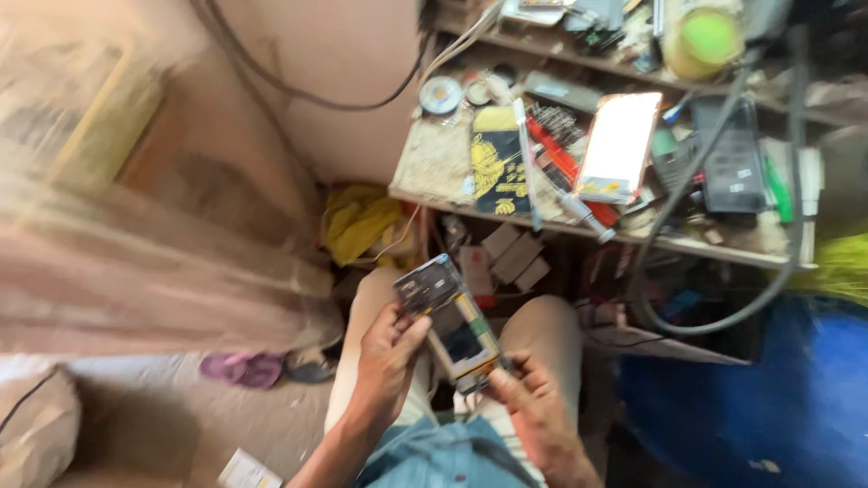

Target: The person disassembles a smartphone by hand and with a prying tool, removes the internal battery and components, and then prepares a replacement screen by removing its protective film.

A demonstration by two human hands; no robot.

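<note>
At lower centre of the head view, our left hand (387, 351) pinches the upper end of an opened phone (449, 320), while our right hand (533, 407) grips its lower end. Above, at upper right, a cluttered bench (434, 167) holds a screen panel (619, 145).

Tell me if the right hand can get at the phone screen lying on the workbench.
Probably not yet: the right hand grips the opened phone with the left hand. The screen lies uncovered.
</note>
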